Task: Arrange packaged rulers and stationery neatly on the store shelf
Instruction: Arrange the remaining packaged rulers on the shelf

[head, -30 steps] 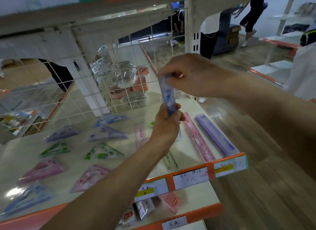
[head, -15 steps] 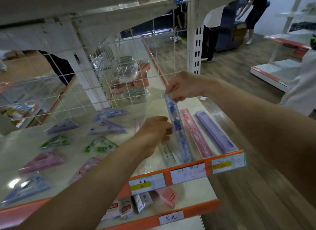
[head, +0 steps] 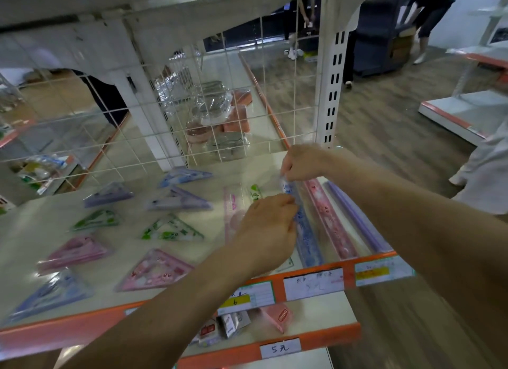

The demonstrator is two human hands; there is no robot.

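Blue ruler [head: 309, 242]: my right hand [head: 302, 162] pinches one end, left hand [head: 265, 228] grips midway, aligning it with pink ruler [head: 331, 223] rightward.

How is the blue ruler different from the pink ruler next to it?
The blue ruler is blue; the pink ruler is pink. The right hand pinches the blue ruler's far end and the left hand holds its side; no hand holds the pink ruler. The blue ruler lies left of the pink ruler. Both are long and lie front to back on the shelf.
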